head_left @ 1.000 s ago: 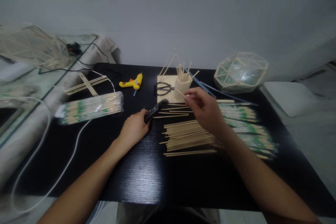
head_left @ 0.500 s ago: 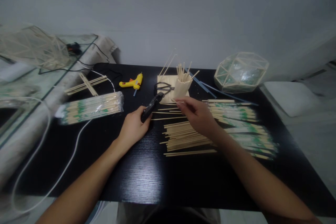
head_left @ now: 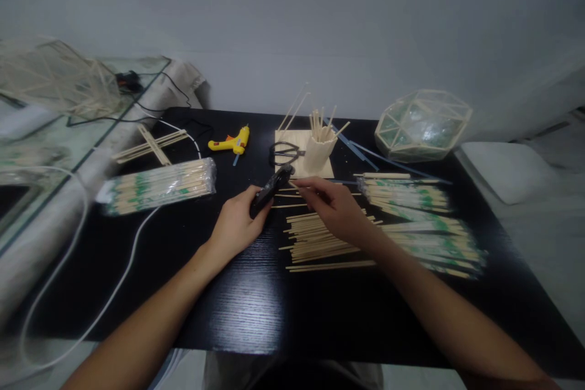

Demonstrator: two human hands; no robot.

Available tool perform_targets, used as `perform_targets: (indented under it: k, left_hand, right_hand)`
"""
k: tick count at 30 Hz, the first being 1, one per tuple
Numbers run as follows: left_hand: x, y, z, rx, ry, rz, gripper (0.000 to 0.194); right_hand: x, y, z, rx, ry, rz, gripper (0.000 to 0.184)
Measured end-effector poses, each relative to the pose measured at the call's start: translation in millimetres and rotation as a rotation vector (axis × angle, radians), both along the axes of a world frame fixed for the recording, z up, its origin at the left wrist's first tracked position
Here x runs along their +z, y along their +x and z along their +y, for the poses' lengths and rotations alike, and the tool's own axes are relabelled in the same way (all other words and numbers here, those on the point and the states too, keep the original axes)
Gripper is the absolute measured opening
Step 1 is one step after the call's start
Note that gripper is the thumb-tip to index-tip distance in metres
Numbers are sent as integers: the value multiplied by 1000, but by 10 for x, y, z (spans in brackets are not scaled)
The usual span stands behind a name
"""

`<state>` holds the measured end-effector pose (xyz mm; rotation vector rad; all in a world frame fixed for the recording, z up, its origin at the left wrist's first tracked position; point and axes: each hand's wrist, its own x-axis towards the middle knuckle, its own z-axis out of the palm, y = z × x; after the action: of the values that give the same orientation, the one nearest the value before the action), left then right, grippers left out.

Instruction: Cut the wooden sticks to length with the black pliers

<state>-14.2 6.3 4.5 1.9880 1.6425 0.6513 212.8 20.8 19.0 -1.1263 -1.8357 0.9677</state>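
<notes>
My left hand [head_left: 237, 219] is closed around a black hand tool [head_left: 267, 192], perhaps pliers or cutters; its exact kind is unclear. The tool's head points up and to the right. Close to that head, my right hand [head_left: 336, 204] pinches a thin wooden stick [head_left: 293, 184], of which only a short end shows. Beneath the right hand lies a spread of loose wooden sticks [head_left: 315, 244]. Just behind both hands is a pale wooden board [head_left: 286, 136], with black-handled scissors [head_left: 284, 153] and an upright holder made of sticks [head_left: 317, 155], filled with more sticks.
A yellow glue gun [head_left: 233, 143] lies left of the board. Wrapped stick packs are at left [head_left: 159, 186] and right [head_left: 434, 237]. A faceted stick frame [head_left: 423, 125] stands at the back right. A white cable [head_left: 132, 256] loops across the left side of the black table [head_left: 329, 317].
My right hand has moved left, bringing the stick's end close to the black tool's head. My left hand has shifted slightly right with the tool.
</notes>
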Motion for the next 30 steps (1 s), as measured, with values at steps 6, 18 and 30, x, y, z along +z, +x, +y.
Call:
perform_targets:
  k: [6,18,30]
  left_hand:
    - [-3,12,-10,-40,2,4,20]
    - [-3,13,-16,-44,-15,-75,23]
    - [-23,2,-14,-56,6,-90,22]
  right_hand:
    - [-4,-17,-21,-16,2,3,26]
    - [0,-33,-42,5,-36,-4,28]
    - [-24,-58,-59,1,-29,14,27]
